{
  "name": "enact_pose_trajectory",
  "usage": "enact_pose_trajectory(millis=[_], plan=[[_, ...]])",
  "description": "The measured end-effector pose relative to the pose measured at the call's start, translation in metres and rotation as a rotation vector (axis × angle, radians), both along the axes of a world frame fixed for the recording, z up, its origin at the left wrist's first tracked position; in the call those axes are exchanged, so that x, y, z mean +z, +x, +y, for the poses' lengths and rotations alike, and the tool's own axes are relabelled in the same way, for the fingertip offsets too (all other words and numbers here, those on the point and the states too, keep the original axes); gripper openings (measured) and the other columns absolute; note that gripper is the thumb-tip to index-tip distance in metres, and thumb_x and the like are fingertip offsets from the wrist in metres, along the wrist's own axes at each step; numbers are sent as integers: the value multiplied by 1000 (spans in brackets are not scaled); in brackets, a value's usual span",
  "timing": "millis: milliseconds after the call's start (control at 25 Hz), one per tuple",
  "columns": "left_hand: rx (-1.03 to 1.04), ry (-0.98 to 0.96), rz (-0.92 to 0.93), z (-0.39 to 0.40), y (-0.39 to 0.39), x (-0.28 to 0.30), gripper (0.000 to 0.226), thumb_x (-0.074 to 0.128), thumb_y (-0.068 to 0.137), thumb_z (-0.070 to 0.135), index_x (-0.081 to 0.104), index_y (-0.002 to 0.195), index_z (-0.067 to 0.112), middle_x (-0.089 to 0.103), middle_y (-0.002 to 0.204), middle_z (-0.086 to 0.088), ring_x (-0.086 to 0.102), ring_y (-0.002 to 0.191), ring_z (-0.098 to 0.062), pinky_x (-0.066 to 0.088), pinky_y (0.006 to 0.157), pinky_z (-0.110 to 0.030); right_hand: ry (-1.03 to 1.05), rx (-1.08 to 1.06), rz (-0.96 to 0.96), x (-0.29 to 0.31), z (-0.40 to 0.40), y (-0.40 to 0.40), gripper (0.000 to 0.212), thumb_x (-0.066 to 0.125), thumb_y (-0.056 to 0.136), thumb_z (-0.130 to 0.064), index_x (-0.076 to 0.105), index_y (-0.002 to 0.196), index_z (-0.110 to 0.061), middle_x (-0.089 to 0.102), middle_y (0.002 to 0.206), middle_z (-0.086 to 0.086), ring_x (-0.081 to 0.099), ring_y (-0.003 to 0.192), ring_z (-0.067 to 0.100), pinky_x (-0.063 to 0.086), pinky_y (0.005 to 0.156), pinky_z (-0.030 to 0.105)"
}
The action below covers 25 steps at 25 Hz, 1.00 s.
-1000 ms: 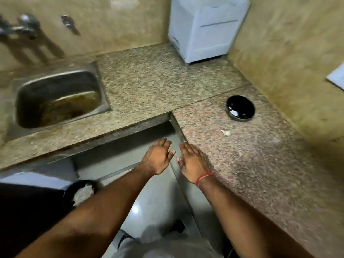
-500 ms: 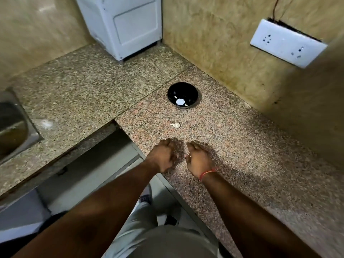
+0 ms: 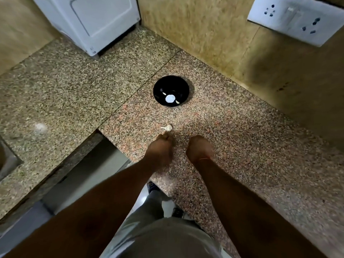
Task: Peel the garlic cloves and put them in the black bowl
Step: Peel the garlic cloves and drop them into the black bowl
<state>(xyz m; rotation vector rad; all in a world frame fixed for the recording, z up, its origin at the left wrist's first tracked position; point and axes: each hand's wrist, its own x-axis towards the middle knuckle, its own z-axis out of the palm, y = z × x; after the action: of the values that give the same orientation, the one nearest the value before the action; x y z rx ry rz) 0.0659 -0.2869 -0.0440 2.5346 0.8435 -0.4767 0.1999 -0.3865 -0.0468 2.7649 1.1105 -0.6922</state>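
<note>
My blurred left hand (image 3: 161, 148), grip unclear, nears the small white unpeeled garlic clove (image 3: 168, 127) by the speckled granite counter's (image 3: 242, 146) inner edge; a clumsy nudge could flick it off.

No text, label, brand or number can be read anywhere; the white appliance (image 3: 89, 21) carries no readable mark

We've got the bowl (image 3: 171, 91) sitting on the tabletop (image 3: 242, 146) near the back corner, with the garlic clove (image 3: 168, 127) in front of it. Just before the clove is our left hand (image 3: 160, 149), right hand (image 3: 200, 148) beside it. A box (image 3: 89, 21) stands behind-left, the socket panel (image 3: 296, 19) on the right wall.
</note>
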Motion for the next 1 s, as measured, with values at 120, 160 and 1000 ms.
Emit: enact_pose_trajectory(millis=[120, 160, 1000], plan=[[10, 62, -64, 15, 1, -2, 48, 62, 86, 21, 57, 133, 17, 61, 131, -8, 61, 117, -31, 57, 84, -39, 37, 11, 39, 3, 12, 3, 16, 60, 90, -20, 70, 101, -12, 72, 103, 9, 73, 93, 28, 62, 73, 38], [25, 90, -89, 19, 2, -1, 54, 65, 84, 20, 56, 137, 19, 60, 134, -7, 61, 117, -31, 56, 84, -38, 85, 7, 49, 5, 19, 7, 16, 58, 91, -19, 68, 100, -12, 72, 102, 10, 73, 91, 29, 62, 73, 39], [180, 92, -228, 74, -1, -22, 43, 71, 88, 26, 57, 128, 20, 53, 121, -5, 54, 113, -27, 55, 76, -39, 439, 206, 47, 4, 100, 9, 19, 62, 82, -23, 75, 96, -22, 70, 97, 4, 69, 85, 31, 54, 70, 34]])
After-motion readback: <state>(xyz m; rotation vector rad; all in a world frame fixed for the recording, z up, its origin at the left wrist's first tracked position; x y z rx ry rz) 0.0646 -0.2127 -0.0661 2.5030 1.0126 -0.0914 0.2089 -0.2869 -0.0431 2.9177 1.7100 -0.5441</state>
